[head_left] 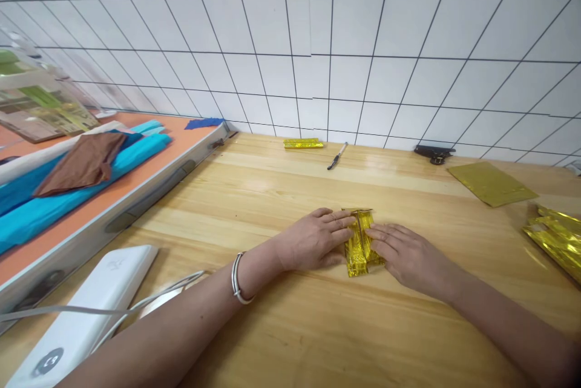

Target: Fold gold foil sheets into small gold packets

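Note:
A creased sheet of shiny gold foil paper (358,249) lies on the wooden table, with both side edges folded in so they meet along a seam near its middle. On its left part rest the fingertips of my left hand (318,238), palm down with the fingers stretched out. My right hand (403,252) touches the right part, its fingers laid flat and close together. My fingers cover some of the foil's left and right sides. A silver bangle (236,279) circles my left wrist.
At the back lie a narrow folded gold strip (303,143), a pen (337,157) and a black clip (434,153). Rightward are a flat gold sheet (492,183) and crumpled gold foil (556,233). A white power bank (91,309) with a cable and a raised orange surface (149,191) holding cloths are left.

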Demonstrator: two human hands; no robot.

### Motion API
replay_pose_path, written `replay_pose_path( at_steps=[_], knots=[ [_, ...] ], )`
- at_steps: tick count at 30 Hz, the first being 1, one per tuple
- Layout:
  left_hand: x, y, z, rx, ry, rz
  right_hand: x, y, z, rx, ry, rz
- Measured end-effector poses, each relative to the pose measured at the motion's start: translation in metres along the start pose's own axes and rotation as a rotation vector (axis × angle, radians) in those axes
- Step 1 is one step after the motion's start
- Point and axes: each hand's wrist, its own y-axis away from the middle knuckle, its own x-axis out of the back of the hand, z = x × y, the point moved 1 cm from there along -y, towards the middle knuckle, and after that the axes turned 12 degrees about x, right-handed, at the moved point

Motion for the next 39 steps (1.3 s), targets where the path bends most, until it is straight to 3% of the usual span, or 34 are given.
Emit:
replay_pose_path(
  at_steps=[11, 22, 32, 39],
  knots=[
    [-0.003, 0.007, 0.022, -0.074, 0.145, -0.006, 0.007, 0.005, -0.016, -0.057, -0.078, -0.002],
    [-0.013, 0.009, 0.032, 0.103, 0.171, 0.048, 0.008, 0.01, -0.023, -0.138, -0.238, 0.141],
    [-0.022, 0.021, 0.05, 0.3, 0.337, 0.162, 0.003, 0.017, -0.015, -0.183, -0.396, 0.138],
    [-0.024, 0.026, 0.06, 0.463, 0.404, 0.207, 0.005, 0.018, -0.019, -0.185, -0.379, 0.169]
  ],
)
